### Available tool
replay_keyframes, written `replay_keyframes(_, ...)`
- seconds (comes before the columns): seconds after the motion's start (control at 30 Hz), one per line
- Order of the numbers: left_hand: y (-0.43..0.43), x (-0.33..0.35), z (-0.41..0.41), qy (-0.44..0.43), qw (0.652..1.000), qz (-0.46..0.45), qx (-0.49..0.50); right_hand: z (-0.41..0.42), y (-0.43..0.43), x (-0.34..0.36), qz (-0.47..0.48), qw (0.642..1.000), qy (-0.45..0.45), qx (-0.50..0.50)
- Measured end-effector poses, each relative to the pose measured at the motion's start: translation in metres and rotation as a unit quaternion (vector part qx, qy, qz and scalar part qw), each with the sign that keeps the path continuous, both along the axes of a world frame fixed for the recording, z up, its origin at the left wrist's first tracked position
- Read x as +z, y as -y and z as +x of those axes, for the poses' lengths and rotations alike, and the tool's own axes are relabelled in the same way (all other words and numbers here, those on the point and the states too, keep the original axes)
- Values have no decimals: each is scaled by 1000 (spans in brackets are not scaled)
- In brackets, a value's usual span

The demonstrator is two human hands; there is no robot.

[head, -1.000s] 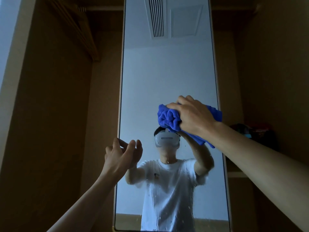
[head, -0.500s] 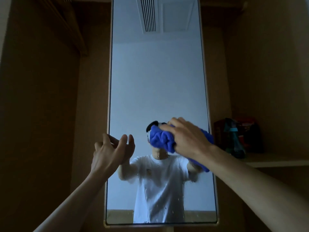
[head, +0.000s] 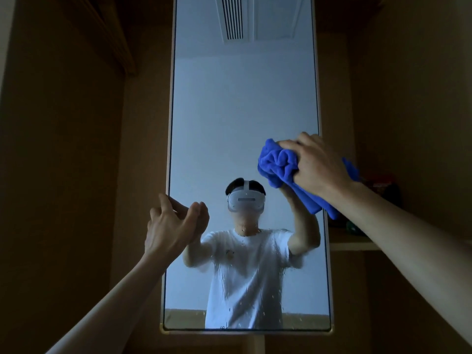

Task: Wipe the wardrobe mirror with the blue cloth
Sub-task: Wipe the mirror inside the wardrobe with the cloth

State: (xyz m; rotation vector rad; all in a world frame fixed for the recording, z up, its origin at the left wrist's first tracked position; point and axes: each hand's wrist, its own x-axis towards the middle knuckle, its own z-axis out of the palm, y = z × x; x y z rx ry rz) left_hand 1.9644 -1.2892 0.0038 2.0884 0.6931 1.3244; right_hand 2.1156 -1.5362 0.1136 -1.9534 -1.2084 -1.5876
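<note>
A tall narrow wardrobe mirror (head: 242, 111) in a pale frame stands in front of me. My right hand (head: 319, 164) is closed on a bunched blue cloth (head: 278, 163) and presses it against the glass by the mirror's right edge, about halfway up. My left hand (head: 173, 226) rests on the mirror's left edge lower down, fingers curled around the frame. The lower part of the glass carries water streaks and droplets. The mirror reflects a person in a white shirt with a headset.
Brown wardrobe panels flank the mirror on both sides. A shelf (head: 350, 245) at the right holds dark items (head: 383, 186), partly hidden by my right arm. A wooden rail (head: 112, 34) runs along the upper left.
My right hand with the blue cloth has swept from the mirror's middle to its right edge and a little upward. The left hand has stayed on the left frame edge.
</note>
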Motion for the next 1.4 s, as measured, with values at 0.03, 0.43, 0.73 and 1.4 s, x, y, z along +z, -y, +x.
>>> replay_keyframes(0.03, 0, -1, 0, 4, 1000, 0, 0, 1, 0, -9, -8, 1000, -5, 5)
replay_keyframes(0.43, -3, -5, -1, 6, 1000, 8, -15, 13, 2, -82, -17, 999, -49, 16)
replay_keyframes(0.73, -4, -7, -8, -6, 999, 39, -16, 25, 11, -46, 208, 966, -144, 48)
replay_keyframes(1.4, -16, -2, -7, 70, 995, 41, -59, 5, -37, -55, 287, 944, -151, 66)
